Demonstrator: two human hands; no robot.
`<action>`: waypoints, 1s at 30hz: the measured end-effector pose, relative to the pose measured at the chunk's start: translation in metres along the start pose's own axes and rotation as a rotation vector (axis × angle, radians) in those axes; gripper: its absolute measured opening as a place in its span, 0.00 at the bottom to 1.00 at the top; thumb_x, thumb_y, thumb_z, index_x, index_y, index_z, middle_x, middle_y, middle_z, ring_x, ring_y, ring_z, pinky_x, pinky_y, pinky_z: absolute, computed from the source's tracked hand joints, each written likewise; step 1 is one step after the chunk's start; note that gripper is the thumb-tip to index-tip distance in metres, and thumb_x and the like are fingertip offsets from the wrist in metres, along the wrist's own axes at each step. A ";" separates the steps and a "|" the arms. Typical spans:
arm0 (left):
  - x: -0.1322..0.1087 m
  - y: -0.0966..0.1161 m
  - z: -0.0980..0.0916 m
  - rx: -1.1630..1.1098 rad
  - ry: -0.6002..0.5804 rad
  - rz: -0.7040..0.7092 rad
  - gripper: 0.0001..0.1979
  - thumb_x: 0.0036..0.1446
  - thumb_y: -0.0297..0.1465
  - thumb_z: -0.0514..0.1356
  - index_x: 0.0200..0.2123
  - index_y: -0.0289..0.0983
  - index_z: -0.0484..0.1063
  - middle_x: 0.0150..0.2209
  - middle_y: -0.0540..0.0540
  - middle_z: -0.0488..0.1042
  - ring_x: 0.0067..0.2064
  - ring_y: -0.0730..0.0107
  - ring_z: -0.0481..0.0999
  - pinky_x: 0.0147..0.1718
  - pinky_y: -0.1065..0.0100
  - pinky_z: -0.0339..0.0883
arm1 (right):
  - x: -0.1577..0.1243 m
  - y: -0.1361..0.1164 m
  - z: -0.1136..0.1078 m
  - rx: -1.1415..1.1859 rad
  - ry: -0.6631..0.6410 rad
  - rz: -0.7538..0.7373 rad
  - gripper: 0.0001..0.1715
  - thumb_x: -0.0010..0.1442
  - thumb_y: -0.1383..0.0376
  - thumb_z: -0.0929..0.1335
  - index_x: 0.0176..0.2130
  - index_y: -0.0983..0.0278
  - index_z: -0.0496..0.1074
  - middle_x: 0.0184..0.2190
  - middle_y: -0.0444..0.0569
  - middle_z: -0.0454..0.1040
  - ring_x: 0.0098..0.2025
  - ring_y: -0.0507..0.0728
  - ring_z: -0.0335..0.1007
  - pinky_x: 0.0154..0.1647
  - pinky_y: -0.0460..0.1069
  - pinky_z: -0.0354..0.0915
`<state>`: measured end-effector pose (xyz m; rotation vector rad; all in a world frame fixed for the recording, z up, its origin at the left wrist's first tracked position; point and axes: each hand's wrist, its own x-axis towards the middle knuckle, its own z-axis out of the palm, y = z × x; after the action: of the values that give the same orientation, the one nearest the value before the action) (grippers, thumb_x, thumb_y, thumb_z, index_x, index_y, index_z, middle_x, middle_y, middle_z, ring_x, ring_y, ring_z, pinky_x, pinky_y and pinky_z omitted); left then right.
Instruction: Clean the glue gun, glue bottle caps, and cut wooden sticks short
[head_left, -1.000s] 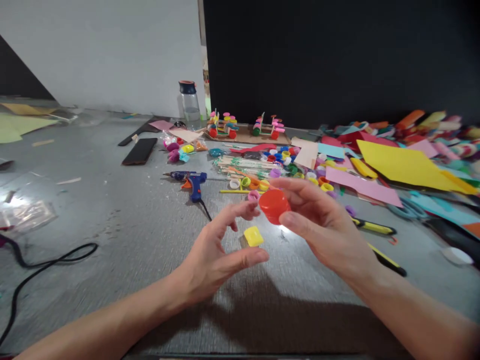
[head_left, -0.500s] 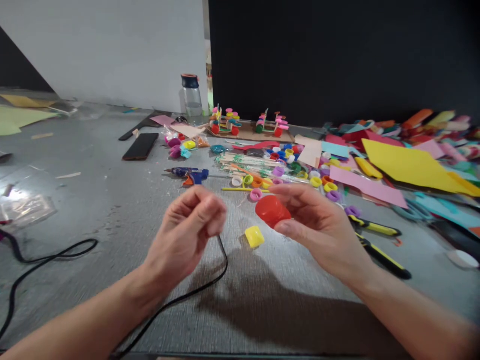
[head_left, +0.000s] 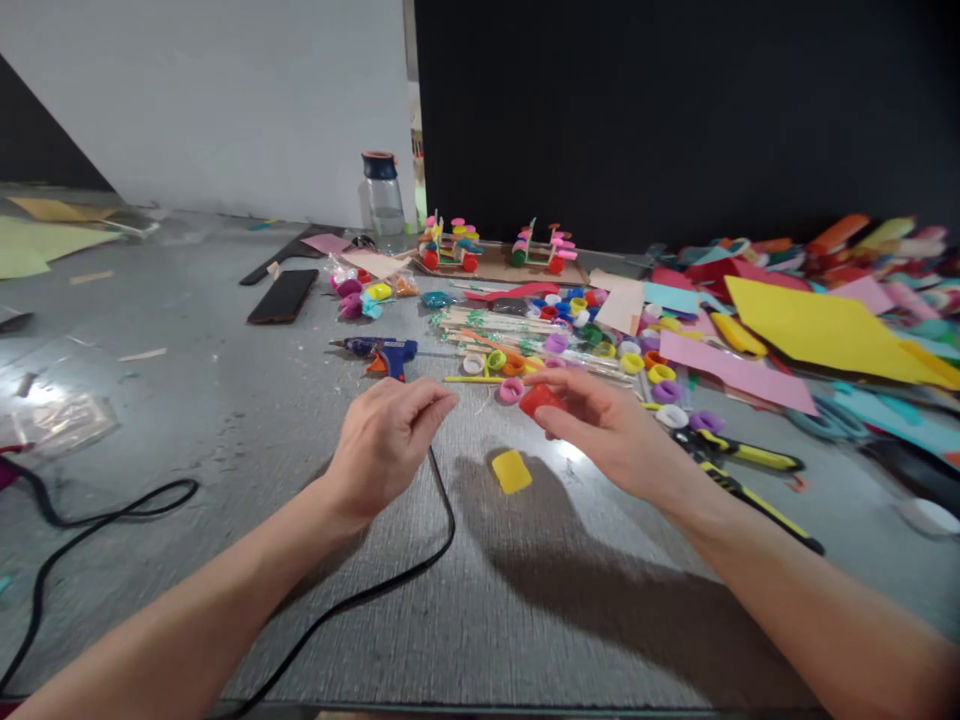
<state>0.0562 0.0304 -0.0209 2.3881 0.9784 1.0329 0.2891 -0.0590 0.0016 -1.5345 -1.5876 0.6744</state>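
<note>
My right hand [head_left: 622, 435] holds a small red lump [head_left: 538, 401], smooth and shiny like wrapped modelling clay, between thumb and fingers above the table. My left hand [head_left: 384, 440] is closed in a pinch, thumb against the bent fingers; whether anything is between them is hidden. Lying on the grey table between and below the hands is a yellow square piece [head_left: 511, 472] of similar look. Just beyond my left hand rests a blue glue gun [head_left: 381, 350] with an orange trigger. A pink ring-shaped cap [head_left: 512, 390] lies right beside the red lump.
A black cord [head_left: 442, 500] runs across the table on the left. Pliers-like tools with black-yellow handles [head_left: 757, 500] lie right of my right hand. Behind are wooden sticks [head_left: 487, 325], coloured caps, paper sheets [head_left: 825, 325], two small models [head_left: 454, 245] and a water bottle [head_left: 384, 195].
My right hand has moved slightly away from me with the red lump, which shows less now. My left hand has turned palm-down. The yellow piece stays in place.
</note>
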 end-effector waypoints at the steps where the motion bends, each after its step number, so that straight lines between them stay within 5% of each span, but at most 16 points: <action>1: 0.000 0.003 0.000 -0.085 -0.003 -0.041 0.07 0.64 0.33 0.61 0.35 0.41 0.79 0.30 0.49 0.79 0.34 0.66 0.74 0.39 0.63 0.66 | 0.001 0.005 -0.001 -0.175 0.001 -0.021 0.15 0.66 0.59 0.68 0.51 0.59 0.73 0.36 0.45 0.78 0.33 0.53 0.72 0.34 0.50 0.67; 4: 0.003 0.007 0.002 -0.587 -0.024 -0.257 0.07 0.58 0.29 0.66 0.41 0.40 0.79 0.32 0.51 0.78 0.34 0.70 0.75 0.37 0.68 0.68 | 0.006 0.024 -0.003 -0.624 0.042 -0.056 0.17 0.65 0.58 0.69 0.51 0.61 0.71 0.41 0.51 0.80 0.39 0.60 0.76 0.39 0.54 0.68; 8: 0.007 0.008 0.003 -1.249 -0.152 -0.566 0.07 0.62 0.32 0.64 0.40 0.36 0.80 0.32 0.48 0.81 0.34 0.70 0.80 0.34 0.70 0.73 | 0.013 0.047 0.000 -0.803 0.052 -0.064 0.20 0.64 0.60 0.69 0.54 0.64 0.71 0.48 0.60 0.78 0.48 0.70 0.75 0.45 0.61 0.67; 14: 0.004 0.018 0.003 -1.573 -0.340 -0.619 0.17 0.67 0.37 0.57 0.50 0.34 0.79 0.53 0.38 0.81 0.57 0.59 0.78 0.56 0.61 0.70 | 0.014 0.055 0.003 -0.933 0.051 -0.095 0.24 0.64 0.63 0.68 0.57 0.70 0.71 0.47 0.65 0.78 0.52 0.74 0.71 0.49 0.64 0.66; 16: 0.001 0.019 0.004 -1.477 -0.309 -0.595 0.13 0.64 0.36 0.62 0.46 0.35 0.80 0.46 0.41 0.83 0.50 0.62 0.81 0.51 0.63 0.73 | 0.014 0.054 0.002 -0.939 0.062 -0.108 0.25 0.65 0.61 0.68 0.58 0.71 0.70 0.47 0.66 0.77 0.53 0.75 0.70 0.50 0.65 0.66; 18: -0.001 0.018 0.005 -1.269 -0.238 -0.584 0.10 0.59 0.37 0.66 0.38 0.36 0.80 0.27 0.49 0.81 0.29 0.71 0.80 0.31 0.70 0.73 | 0.014 0.049 0.000 -0.925 0.080 -0.130 0.25 0.67 0.60 0.67 0.58 0.71 0.70 0.50 0.66 0.75 0.55 0.75 0.69 0.52 0.66 0.66; 21: -0.003 0.015 0.004 -1.044 -0.134 -0.567 0.15 0.57 0.42 0.67 0.27 0.36 0.76 0.12 0.59 0.61 0.13 0.81 0.53 0.14 0.75 0.48 | 0.010 0.033 -0.001 -0.862 0.052 -0.202 0.21 0.69 0.58 0.65 0.56 0.67 0.72 0.53 0.61 0.75 0.57 0.69 0.69 0.55 0.62 0.66; 23: -0.003 0.014 0.002 -0.917 -0.134 -0.516 0.18 0.59 0.43 0.66 0.24 0.36 0.74 0.12 0.58 0.59 0.15 0.81 0.51 0.16 0.74 0.45 | 0.004 0.021 0.002 -0.747 -0.073 -0.291 0.21 0.68 0.56 0.68 0.55 0.63 0.71 0.54 0.56 0.75 0.57 0.64 0.70 0.57 0.59 0.66; 27: -0.003 0.012 -0.001 -0.390 -0.402 -0.200 0.16 0.52 0.44 0.70 0.35 0.38 0.75 0.29 0.51 0.74 0.29 0.70 0.70 0.30 0.69 0.62 | -0.006 0.006 0.017 -0.548 -0.380 -0.376 0.30 0.58 0.54 0.76 0.55 0.64 0.70 0.53 0.57 0.74 0.55 0.65 0.69 0.53 0.60 0.68; 30: -0.006 0.012 0.000 -0.071 -0.546 0.035 0.26 0.44 0.43 0.74 0.43 0.38 0.72 0.40 0.45 0.76 0.41 0.58 0.74 0.40 0.61 0.65 | -0.009 0.007 0.029 -0.526 -0.404 -0.384 0.14 0.63 0.61 0.73 0.47 0.64 0.74 0.47 0.55 0.75 0.50 0.63 0.69 0.50 0.59 0.67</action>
<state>0.0587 0.0179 -0.0177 2.4316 0.6870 0.3713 0.2683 -0.0627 -0.0212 -1.4321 -2.4352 0.3758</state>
